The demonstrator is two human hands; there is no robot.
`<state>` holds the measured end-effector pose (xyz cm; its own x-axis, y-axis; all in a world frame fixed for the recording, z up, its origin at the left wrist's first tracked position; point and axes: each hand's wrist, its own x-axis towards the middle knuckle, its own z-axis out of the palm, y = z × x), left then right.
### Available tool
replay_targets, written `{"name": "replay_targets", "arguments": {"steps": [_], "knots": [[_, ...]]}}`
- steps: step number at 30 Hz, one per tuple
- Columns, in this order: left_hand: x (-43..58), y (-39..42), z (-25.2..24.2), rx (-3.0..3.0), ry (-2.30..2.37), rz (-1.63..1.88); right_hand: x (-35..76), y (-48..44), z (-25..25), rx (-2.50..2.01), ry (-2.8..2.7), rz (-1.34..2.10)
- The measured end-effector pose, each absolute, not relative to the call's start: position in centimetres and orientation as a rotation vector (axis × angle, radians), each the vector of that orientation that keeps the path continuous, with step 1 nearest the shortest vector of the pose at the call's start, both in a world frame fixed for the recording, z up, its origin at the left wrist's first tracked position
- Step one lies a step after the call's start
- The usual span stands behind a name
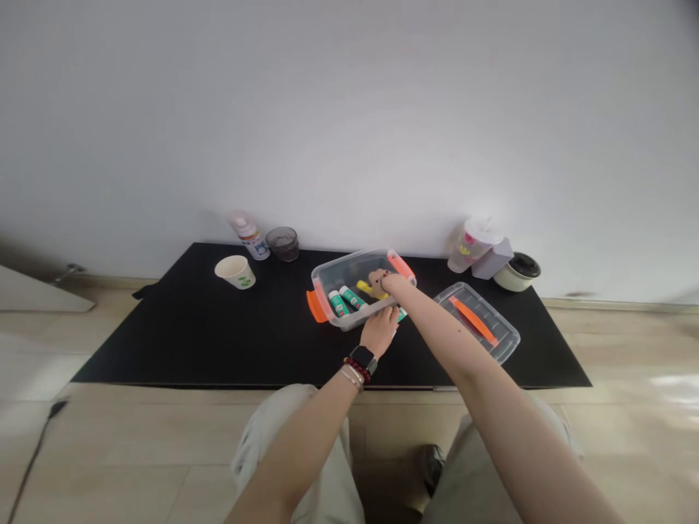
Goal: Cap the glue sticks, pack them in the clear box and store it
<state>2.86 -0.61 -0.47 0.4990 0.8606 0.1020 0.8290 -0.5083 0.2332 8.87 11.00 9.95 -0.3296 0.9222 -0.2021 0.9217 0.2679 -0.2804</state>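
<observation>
Yellow elongated object (363, 287) sits in the clear plastic, orange-latched box (343, 272), under the right hand (378, 278); two green-and-white tubes (338, 303) already lie inside, the clear orange-handled lid (474, 322) off. I cannot tell whether its fingers, or the left hand's (379, 329), pinch anything.

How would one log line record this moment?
right hand: in box, at yellow item; left hand: by box's near side; lid: off

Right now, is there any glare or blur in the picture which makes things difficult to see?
Head view: a bright glare patch lies on the floor at far right; head view: the cup's pale lid nearly fades into the wall; head view: labels on the green-and-white tubes look too small and soft to read.
</observation>
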Motion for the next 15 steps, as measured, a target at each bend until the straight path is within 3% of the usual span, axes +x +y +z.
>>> {"name": "replay_targets", "arguments": {"steps": [8,15], "knots": [[0.9,0.8,-0.6,2.545,1.602,0.346,14.7,5.9,17.3,-1.462,-2.031,0.511],[-0.2,-0.8,1.2,2.333,1.357,0.745,20.4,-2.1,14.5,-1.520,-1.964,0.830]]}}
